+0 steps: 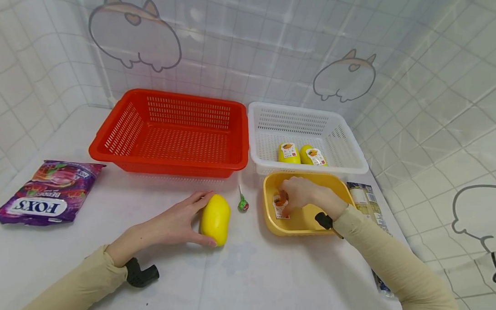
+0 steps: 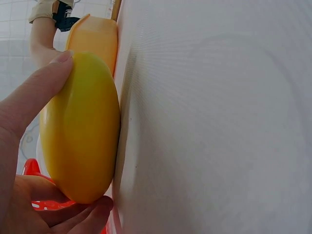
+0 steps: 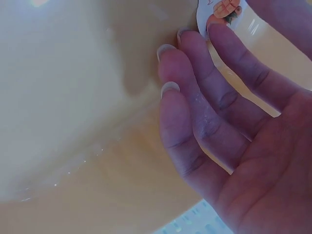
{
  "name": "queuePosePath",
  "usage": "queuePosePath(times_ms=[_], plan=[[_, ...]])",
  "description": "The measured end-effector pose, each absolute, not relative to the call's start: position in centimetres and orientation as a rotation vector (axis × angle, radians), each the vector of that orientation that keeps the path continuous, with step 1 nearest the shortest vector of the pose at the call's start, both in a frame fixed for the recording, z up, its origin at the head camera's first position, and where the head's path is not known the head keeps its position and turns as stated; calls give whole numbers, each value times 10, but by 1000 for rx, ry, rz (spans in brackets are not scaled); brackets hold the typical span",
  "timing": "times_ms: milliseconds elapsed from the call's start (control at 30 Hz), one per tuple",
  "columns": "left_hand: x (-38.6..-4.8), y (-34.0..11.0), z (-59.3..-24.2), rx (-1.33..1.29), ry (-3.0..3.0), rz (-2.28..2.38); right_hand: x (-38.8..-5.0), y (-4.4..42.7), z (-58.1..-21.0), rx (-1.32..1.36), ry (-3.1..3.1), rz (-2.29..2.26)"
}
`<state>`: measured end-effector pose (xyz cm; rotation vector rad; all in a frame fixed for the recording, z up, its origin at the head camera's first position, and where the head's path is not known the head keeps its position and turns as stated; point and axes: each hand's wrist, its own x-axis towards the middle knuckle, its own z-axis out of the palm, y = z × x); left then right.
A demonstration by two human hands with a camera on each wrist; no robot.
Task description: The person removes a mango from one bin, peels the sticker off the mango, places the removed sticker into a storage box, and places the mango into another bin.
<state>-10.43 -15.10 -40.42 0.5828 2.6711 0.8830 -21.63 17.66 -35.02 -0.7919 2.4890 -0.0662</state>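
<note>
A smooth yellow mango point(image 1: 215, 219) lies on the white table in the middle, with my left hand point(image 1: 184, 221) gripping it between thumb and fingers. In the left wrist view the thumb is at one end of the mango point(image 2: 83, 126) and the fingers at the other. My right hand point(image 1: 302, 193) reaches down into the yellow bin point(image 1: 307, 231). Its thumb and index finger pinch a small paper label point(image 1: 280, 208) with a fruit picture. The thumb's tip is out of the right wrist view, where the index fingertip touches the label point(image 3: 219, 9).
A red basket point(image 1: 167, 161) stands behind my left hand. Beside it, a white basket point(image 1: 269, 124) holds two labelled mangoes point(image 1: 289, 153). A green-wrapped lollipop point(image 1: 243, 204) lies between mango and bin. A purple FOX'S bag point(image 1: 49, 193) is at left, another packet point(image 1: 367, 202) at right.
</note>
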Motion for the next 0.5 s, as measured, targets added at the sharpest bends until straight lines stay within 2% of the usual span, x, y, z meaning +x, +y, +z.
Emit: queuePosePath(times_ms=[500], plan=[[-104, -151, -404, 579, 2667, 878, -215, 183, -346, -833, 2479, -97]])
